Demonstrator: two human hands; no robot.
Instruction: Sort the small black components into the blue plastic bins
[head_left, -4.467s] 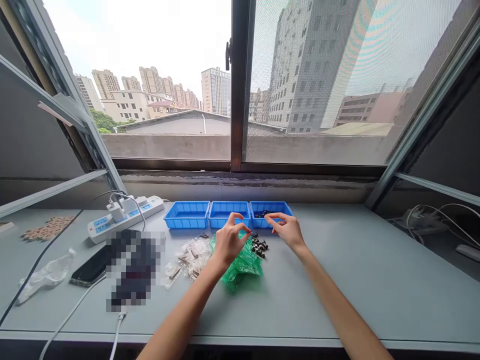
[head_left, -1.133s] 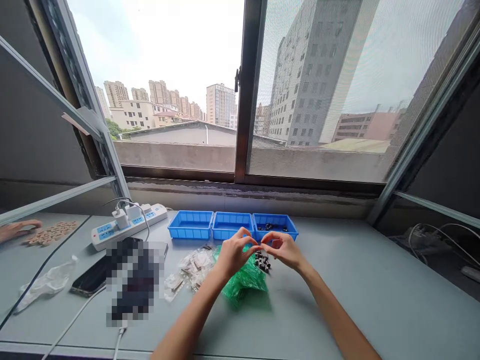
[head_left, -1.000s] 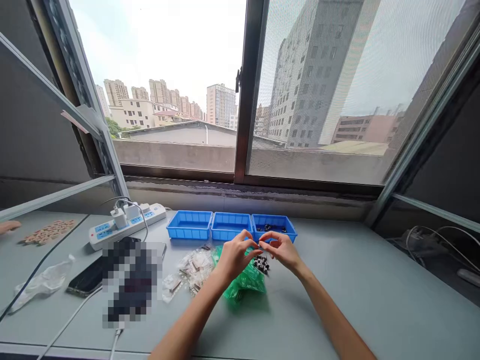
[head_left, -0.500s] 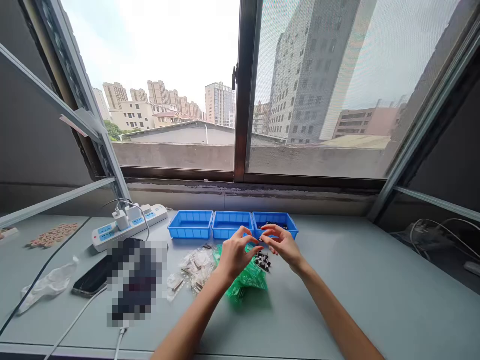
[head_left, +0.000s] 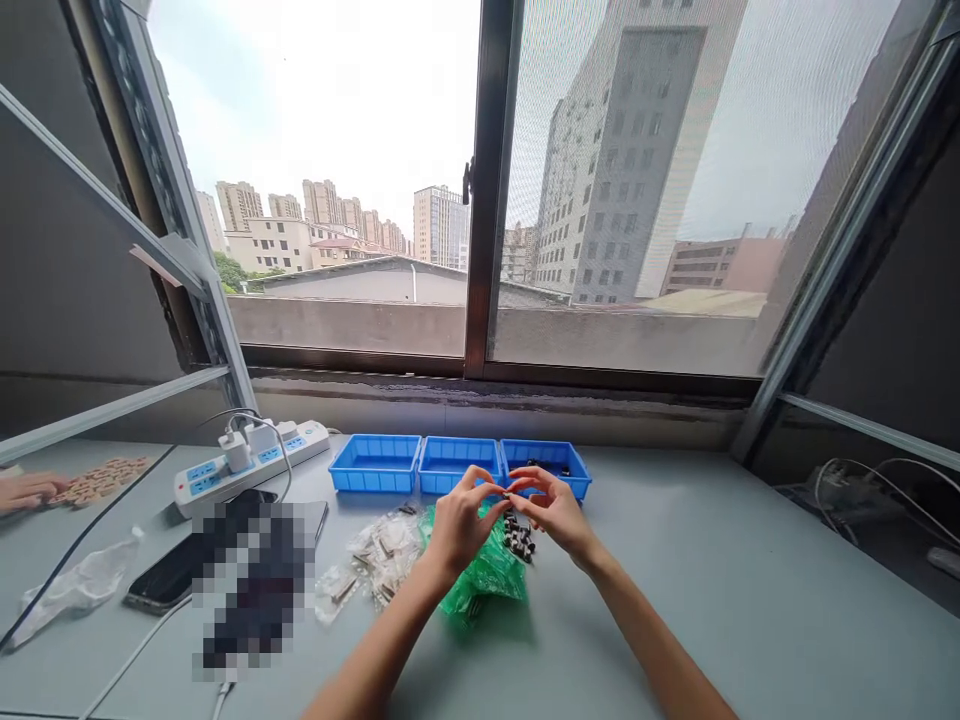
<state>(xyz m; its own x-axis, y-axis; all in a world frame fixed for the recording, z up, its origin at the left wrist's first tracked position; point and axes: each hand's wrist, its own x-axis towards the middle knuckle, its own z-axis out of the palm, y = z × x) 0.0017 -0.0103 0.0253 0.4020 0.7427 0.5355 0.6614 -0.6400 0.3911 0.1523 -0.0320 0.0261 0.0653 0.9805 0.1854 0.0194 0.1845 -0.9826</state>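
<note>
grey table (head_left: pixel 712 600): three blue trays (head_left: pixel 457 465), power strip (head_left: pixel 251 465), phone (head_left: pixel 169 575), green bags (head_left: pixel 484 575), clear packets (head_left: pixel 375 555).

Pixelated patch (head_left: pixel 251 580) (contents unreadable), another person's hand (head_left: pixel 26 490) cut off

A tiny dark part (head_left: pixel 507 494) is pinched between the fingertips of the left hand (head_left: pixel 457 522) and the right hand (head_left: pixel 553 508), held in the air above the bench; it is too small to make out its shape. Just below the hands lies a small heap of black parts (head_left: pixel 518 535), loose on the bench, touching the right edge of a crumpled green plastic bag (head_left: pixel 487 578). More black parts (head_left: pixel 553 467) lie in the rightmost blue tray (head_left: pixel 576 484) of three set side by side, just behind the hands.
</note>
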